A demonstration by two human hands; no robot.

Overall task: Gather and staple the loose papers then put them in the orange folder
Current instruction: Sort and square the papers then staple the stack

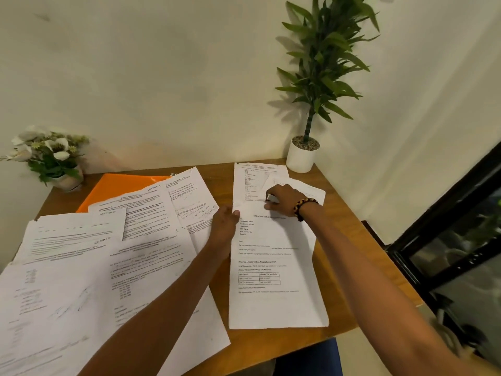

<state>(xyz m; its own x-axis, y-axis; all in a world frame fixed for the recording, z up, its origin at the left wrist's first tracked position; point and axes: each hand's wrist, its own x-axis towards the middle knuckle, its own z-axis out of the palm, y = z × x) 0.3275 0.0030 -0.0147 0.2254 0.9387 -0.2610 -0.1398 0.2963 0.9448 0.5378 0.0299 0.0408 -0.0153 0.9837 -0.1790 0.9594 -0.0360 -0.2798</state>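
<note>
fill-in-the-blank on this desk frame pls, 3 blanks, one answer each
1. The folder half buried under the loose papers is ____ in colour.
2. The beaded bracelet sits on the person's ____ wrist.
3. The tall plant's white pot stands at the desk's far ____ corner.

Missing words: orange; right; right

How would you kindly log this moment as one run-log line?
stage: gathering | left hand: on sheet edge | right hand: gripping small metallic item, likely stapler | papers: loose | orange folder: partly covered
</note>
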